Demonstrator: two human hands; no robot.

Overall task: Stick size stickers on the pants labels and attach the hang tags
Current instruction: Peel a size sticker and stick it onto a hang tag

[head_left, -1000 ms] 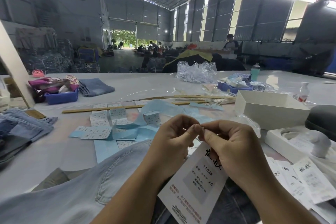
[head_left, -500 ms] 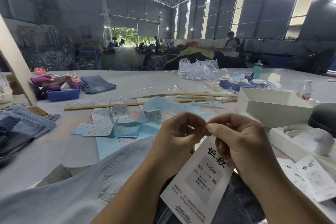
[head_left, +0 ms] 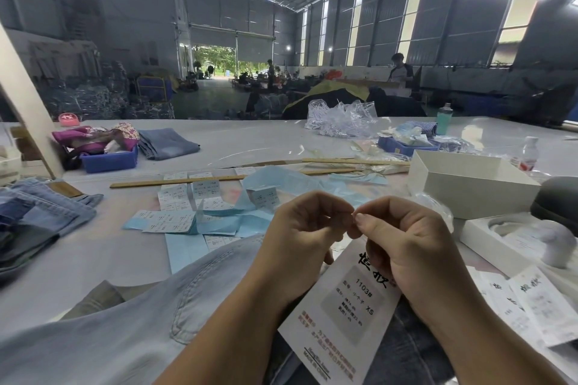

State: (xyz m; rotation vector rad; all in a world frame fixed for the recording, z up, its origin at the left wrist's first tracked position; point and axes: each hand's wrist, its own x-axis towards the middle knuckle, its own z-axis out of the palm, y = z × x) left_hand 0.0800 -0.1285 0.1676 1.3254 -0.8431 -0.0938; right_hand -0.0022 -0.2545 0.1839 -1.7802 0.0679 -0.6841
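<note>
A white hang tag [head_left: 341, 312] printed "1103#" and "XS" hangs below my two hands over light blue denim pants [head_left: 131, 331] on my lap. My left hand [head_left: 305, 234] and my right hand [head_left: 403, 247] meet fingertip to fingertip just above the tag's top edge, pinching something thin there; whatever fastens the tag is too small to make out. Sheets of size stickers [head_left: 175, 209] on pale blue backing paper lie spread on the table beyond my hands. More hang tags [head_left: 531, 300] lie at the right.
A white open box [head_left: 469, 184] and a white moulded tray [head_left: 513, 234] stand at the right. Folded jeans [head_left: 40, 212] are stacked at the left. A blue bin [head_left: 109, 161], a wooden ruler [head_left: 187, 181], crumpled plastic bags [head_left: 341, 119] and bottles sit further back.
My fingertips have drawn slightly apart at the top of the tag and both hands have risen a little. The tag still hangs below them.
</note>
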